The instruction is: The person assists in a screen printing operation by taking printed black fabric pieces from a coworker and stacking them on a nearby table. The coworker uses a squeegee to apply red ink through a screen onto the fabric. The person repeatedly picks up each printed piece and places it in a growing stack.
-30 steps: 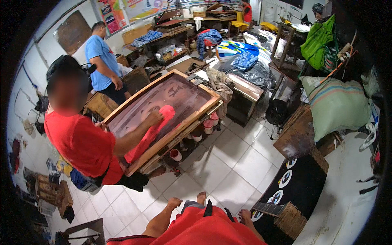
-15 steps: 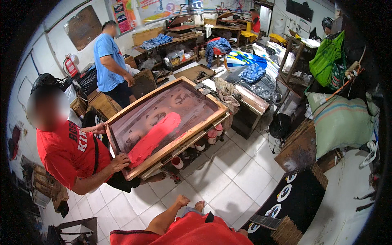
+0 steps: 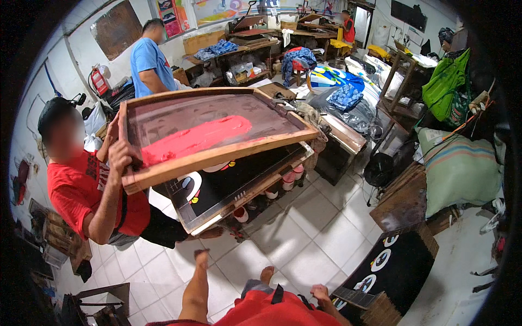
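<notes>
My left hand [image 3: 201,258] reaches forward over the floor with nothing in it, its fingers stretched out as far as they show. My right hand [image 3: 321,293] is at my right side, beside a black printed fabric panel [image 3: 381,258]; it holds nothing and its fingers look loosely apart. In front of me, a co-worker in a red shirt [image 3: 70,190] holds a wooden-framed printing screen [image 3: 217,106] by its left end. Thick red ink [image 3: 196,138] lies across its mesh. The screen is tilted up over a printing board [image 3: 239,191] carrying black fabric with white, yellow and red shapes.
Ink pots [image 3: 241,213] stand below the board's near edge. A stuffed pale green sack [image 3: 462,174] and a green bag [image 3: 448,87] are at the right. Another person in blue [image 3: 149,68] stands behind the screen. White tiles [image 3: 304,228] cover the floor.
The co-worker has raised the screen's left end, uncovering the printed black fabric. My left hand has moved left and forward, and my right hand has come into fuller view. The person in blue has turned.
</notes>
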Demonstrator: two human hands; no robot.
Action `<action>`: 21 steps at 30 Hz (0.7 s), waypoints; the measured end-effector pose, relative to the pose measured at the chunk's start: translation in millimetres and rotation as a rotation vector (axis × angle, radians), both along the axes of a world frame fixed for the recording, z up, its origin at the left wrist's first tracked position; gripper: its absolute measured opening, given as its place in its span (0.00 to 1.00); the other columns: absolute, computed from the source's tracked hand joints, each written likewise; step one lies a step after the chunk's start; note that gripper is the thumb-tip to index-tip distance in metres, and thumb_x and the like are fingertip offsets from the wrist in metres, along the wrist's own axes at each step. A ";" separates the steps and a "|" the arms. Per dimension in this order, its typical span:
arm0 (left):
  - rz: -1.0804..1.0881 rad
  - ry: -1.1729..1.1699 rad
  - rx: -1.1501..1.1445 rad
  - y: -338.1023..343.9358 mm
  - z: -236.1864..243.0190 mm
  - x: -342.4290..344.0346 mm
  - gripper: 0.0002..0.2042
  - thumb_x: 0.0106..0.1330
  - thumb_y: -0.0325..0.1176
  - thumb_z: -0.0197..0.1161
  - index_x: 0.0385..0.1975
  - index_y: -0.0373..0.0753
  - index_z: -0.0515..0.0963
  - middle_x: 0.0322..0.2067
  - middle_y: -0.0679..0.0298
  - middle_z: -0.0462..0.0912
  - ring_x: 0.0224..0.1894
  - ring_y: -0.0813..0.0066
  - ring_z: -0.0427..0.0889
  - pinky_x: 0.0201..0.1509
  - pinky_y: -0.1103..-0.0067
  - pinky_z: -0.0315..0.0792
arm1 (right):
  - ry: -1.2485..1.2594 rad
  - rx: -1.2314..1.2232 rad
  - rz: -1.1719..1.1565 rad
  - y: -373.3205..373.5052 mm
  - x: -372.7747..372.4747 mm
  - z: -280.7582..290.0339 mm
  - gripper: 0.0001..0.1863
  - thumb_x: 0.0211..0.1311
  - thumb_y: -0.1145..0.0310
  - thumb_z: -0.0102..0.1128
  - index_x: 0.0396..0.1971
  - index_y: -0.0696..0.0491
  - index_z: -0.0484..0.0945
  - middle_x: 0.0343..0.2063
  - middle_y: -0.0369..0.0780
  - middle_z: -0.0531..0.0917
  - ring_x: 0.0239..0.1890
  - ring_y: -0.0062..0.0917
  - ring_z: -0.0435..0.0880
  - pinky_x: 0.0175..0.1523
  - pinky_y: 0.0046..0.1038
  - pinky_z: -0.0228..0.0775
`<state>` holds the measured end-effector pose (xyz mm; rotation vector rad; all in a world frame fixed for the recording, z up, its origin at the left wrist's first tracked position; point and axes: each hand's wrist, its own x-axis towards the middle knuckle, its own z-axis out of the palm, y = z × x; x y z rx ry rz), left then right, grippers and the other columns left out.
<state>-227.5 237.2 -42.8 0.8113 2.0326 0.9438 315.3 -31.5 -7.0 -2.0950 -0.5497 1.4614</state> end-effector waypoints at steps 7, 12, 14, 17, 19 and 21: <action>0.408 -0.426 -0.008 116.0 80.0 -34.9 0.12 0.47 0.30 0.65 0.28 0.36 0.71 0.18 0.62 0.72 0.14 0.72 0.69 0.15 0.79 0.60 | 0.372 0.296 0.187 290.7 -118.8 79.2 0.11 0.52 0.74 0.53 0.38 0.57 0.74 0.31 0.36 0.78 0.33 0.19 0.76 0.35 0.21 0.69; 0.398 -0.489 0.149 109.2 140.2 -36.0 0.08 0.51 0.30 0.63 0.16 0.38 0.71 0.14 0.65 0.70 0.14 0.75 0.69 0.15 0.80 0.60 | 0.712 0.398 -0.160 444.7 -195.5 103.6 0.32 0.52 0.67 0.58 0.56 0.57 0.56 0.40 0.41 0.76 0.45 0.31 0.76 0.50 0.34 0.68; 0.306 -0.524 0.139 105.3 163.4 -41.7 0.08 0.53 0.28 0.62 0.15 0.39 0.71 0.15 0.66 0.71 0.17 0.77 0.70 0.21 0.80 0.64 | 0.893 0.368 -0.373 496.8 -215.1 101.1 0.27 0.53 0.64 0.60 0.51 0.56 0.61 0.44 0.40 0.73 0.48 0.31 0.73 0.55 0.36 0.63; 0.239 -0.524 0.090 101.3 194.4 -39.0 0.04 0.55 0.26 0.61 0.20 0.38 0.73 0.17 0.69 0.72 0.19 0.79 0.69 0.23 0.81 0.63 | 1.399 0.510 -0.372 535.2 -221.9 93.4 0.15 0.54 0.64 0.59 0.40 0.53 0.71 0.37 0.38 0.76 0.43 0.27 0.74 0.52 0.34 0.64; 0.185 -0.522 0.079 91.1 211.2 -28.7 0.03 0.56 0.27 0.60 0.24 0.37 0.74 0.20 0.68 0.73 0.21 0.79 0.70 0.26 0.82 0.63 | 1.364 0.440 -0.395 541.9 -217.9 93.5 0.10 0.54 0.67 0.59 0.34 0.54 0.74 0.33 0.37 0.77 0.38 0.27 0.75 0.50 0.34 0.64; 0.133 -0.410 0.069 80.0 222.9 -17.6 0.03 0.57 0.29 0.59 0.25 0.37 0.74 0.21 0.69 0.73 0.20 0.79 0.70 0.25 0.83 0.62 | 1.418 0.483 -0.271 534.9 -207.2 100.1 0.10 0.51 0.72 0.59 0.34 0.57 0.73 0.33 0.37 0.77 0.38 0.29 0.75 0.51 0.34 0.62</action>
